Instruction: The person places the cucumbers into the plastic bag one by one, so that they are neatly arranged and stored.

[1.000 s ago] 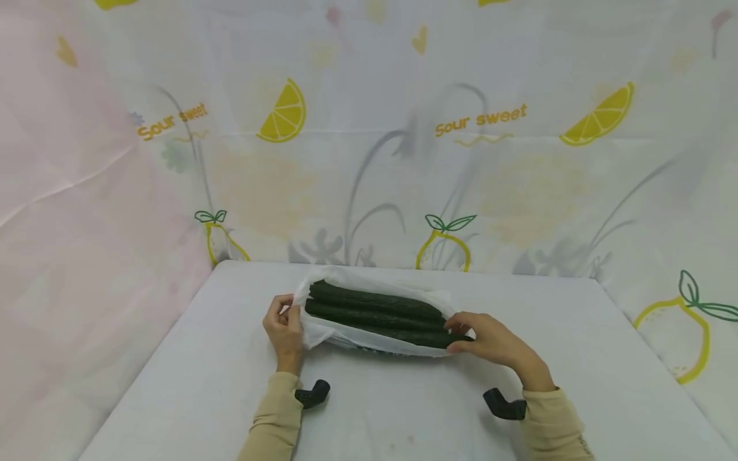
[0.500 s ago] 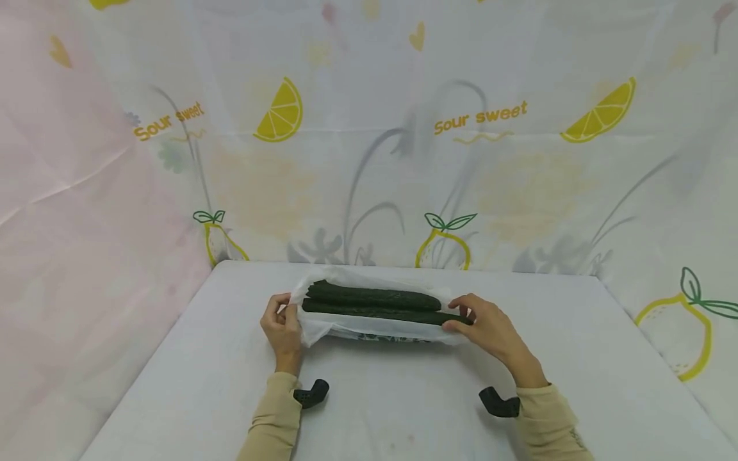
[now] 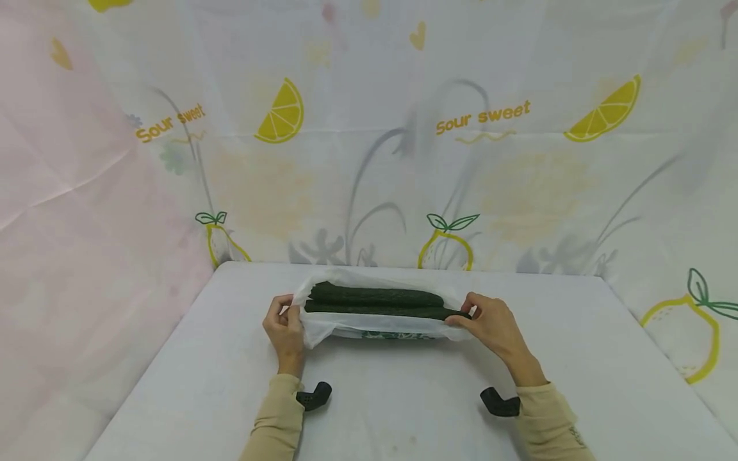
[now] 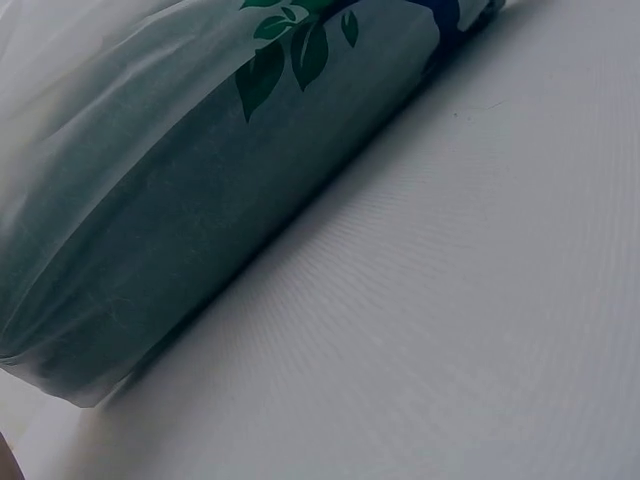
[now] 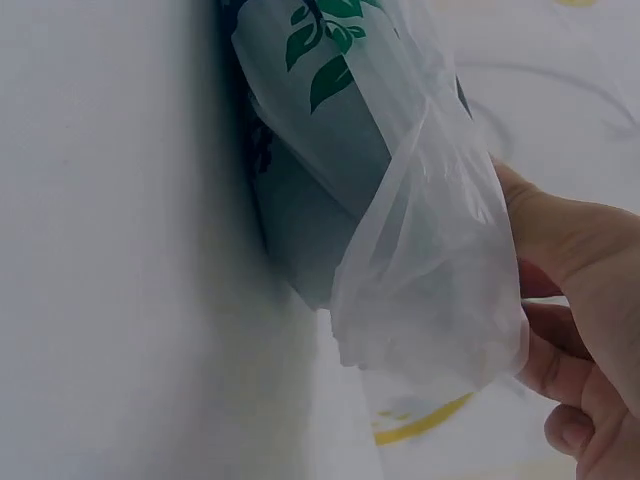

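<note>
Long dark green cucumbers (image 3: 377, 296) lie side by side in a white plastic bag (image 3: 375, 324), whose long opening faces up. Green leaf prints (image 4: 308, 50) mark the bag's near side in the left wrist view. At the left end, my left hand (image 3: 286, 330) pinches the bag's edge between thumb and fingers. My right hand (image 3: 492, 326) pinches the bag's edge at the right end, beside the tip of the front cucumber. From the right wrist view, the fingers of that hand (image 5: 575, 285) are at the thin, wrinkled bag edge. The lower parts of the cucumbers are hidden by the bag.
A white-covered table (image 3: 392, 397) bears the bag near its far edge. Behind it hangs a curtain (image 3: 369, 160) printed with lemons and words. Black wrist mounts (image 3: 315, 396) stick out from both sleeves.
My right hand has shifted slightly away from me, its fingers drawing together at the bag's edge. The bag's near side stands higher and covers more of the front cucumber. My left hand stays put.
</note>
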A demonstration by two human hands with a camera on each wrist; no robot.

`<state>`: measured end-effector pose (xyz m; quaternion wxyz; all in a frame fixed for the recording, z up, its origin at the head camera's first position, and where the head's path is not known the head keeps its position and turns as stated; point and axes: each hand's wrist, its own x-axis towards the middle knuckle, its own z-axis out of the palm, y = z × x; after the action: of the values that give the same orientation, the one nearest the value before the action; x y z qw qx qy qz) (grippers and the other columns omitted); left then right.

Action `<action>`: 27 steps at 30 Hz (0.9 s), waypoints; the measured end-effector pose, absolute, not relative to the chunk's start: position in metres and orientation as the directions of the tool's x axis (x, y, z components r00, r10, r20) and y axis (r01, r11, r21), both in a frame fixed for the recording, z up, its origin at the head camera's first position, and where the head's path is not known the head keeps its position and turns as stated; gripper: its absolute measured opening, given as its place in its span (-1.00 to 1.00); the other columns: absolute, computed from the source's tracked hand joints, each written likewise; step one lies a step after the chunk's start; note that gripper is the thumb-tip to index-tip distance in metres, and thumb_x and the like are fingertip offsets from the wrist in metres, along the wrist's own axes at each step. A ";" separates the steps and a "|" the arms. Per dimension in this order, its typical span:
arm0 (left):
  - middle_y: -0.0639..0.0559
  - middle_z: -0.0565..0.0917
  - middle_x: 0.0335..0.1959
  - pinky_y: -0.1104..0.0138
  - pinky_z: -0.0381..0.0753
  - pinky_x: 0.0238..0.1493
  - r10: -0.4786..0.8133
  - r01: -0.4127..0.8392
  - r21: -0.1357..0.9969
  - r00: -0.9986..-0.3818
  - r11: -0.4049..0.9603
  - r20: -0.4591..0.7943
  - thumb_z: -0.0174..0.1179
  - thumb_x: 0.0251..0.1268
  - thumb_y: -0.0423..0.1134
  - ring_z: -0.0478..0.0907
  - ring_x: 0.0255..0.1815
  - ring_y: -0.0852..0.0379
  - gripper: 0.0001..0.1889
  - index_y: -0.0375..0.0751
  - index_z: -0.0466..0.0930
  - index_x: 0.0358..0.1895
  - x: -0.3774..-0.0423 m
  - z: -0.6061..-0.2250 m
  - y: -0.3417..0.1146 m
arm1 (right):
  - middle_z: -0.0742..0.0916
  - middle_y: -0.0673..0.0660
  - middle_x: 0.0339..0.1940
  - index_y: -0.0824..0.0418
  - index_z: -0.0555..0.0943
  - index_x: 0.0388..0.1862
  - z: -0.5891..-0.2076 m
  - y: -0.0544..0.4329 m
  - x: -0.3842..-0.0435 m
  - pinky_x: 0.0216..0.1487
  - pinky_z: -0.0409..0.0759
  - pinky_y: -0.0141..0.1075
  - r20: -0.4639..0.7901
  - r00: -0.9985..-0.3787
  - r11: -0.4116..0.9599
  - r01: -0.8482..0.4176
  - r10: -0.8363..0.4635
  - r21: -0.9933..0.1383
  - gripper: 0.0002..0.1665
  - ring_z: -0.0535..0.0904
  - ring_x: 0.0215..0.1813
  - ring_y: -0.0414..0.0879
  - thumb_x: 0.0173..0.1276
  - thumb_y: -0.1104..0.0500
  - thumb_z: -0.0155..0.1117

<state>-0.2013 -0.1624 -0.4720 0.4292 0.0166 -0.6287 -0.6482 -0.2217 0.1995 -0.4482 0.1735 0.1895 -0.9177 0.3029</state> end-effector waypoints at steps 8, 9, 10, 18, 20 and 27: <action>-0.18 0.52 -0.48 0.59 0.39 -0.64 -0.582 0.547 0.824 -0.625 0.148 0.519 -0.10 0.04 -0.63 0.46 -0.70 0.43 -0.82 -0.66 0.51 -0.34 -0.203 -0.472 -0.161 | 0.60 -0.02 -0.42 0.09 0.53 -0.57 -0.447 0.206 -0.225 -0.50 0.38 -0.44 0.434 -0.823 0.689 -0.553 -0.366 -0.468 -0.75 0.41 -0.53 -0.35 0.09 0.07 0.44; -0.18 0.51 -0.48 0.59 0.39 -0.64 -0.582 0.547 0.824 -0.626 0.146 0.519 -0.09 0.04 -0.63 0.46 -0.70 0.43 -0.82 -0.66 0.51 -0.34 -0.203 -0.472 -0.161 | 0.62 -0.01 -0.40 0.12 0.57 -0.51 -0.446 0.207 -0.225 -0.49 0.39 -0.44 0.412 -0.825 0.675 -0.558 -0.387 -0.483 -0.83 0.42 -0.52 -0.34 0.15 0.12 0.39; -0.19 0.51 -0.48 0.59 0.38 -0.64 -0.581 0.548 0.823 -0.624 0.151 0.522 -0.09 0.04 -0.63 0.45 -0.70 0.42 -0.82 -0.66 0.51 -0.35 -0.203 -0.473 -0.161 | 0.64 0.02 -0.37 0.15 0.60 -0.43 -0.446 0.208 -0.225 -0.48 0.39 -0.43 0.387 -0.829 0.662 -0.557 -0.405 -0.501 -0.91 0.42 -0.49 -0.34 0.22 0.18 0.33; -0.16 0.50 -0.50 0.59 0.41 -0.61 -0.580 0.559 0.817 -0.621 0.145 0.528 -0.10 0.03 -0.65 0.48 -0.67 0.42 -0.82 -0.67 0.50 -0.35 -0.202 -0.473 -0.161 | 0.61 0.23 -0.10 0.26 0.50 0.08 -0.441 0.217 -0.222 -0.37 0.47 -0.37 0.199 -0.875 0.621 -0.457 -0.440 -0.636 -0.66 0.57 -0.30 -0.17 0.31 0.36 0.15; -0.15 0.50 -0.50 0.59 0.42 -0.60 -0.580 0.563 0.815 -0.621 0.139 0.528 -0.10 0.04 -0.65 0.48 -0.67 0.42 -0.82 -0.67 0.50 -0.35 -0.202 -0.472 -0.160 | 0.56 0.27 -0.04 0.26 0.49 0.09 -0.441 0.218 -0.221 -0.26 0.49 -0.30 0.179 -0.874 0.622 -0.453 -0.453 -0.638 -0.62 0.55 -0.19 -0.05 0.28 0.31 0.22; -0.19 0.51 -0.49 0.59 0.37 -0.64 -0.577 0.548 0.823 -0.626 0.153 0.524 -0.10 0.05 -0.64 0.46 -0.68 0.42 -0.81 -0.66 0.51 -0.34 -0.201 -0.471 -0.159 | 0.64 0.23 -0.14 0.30 0.44 0.07 -0.448 0.226 -0.221 -0.21 0.53 -0.19 -0.025 -0.934 0.606 -0.210 -0.356 -0.767 -0.46 0.58 -0.13 0.04 0.22 0.05 0.34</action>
<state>-0.2010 -0.1592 -0.4708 0.4323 0.0120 -0.6242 -0.6506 -0.2213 0.2263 -0.4485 -0.0878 0.1588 -0.8918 0.4144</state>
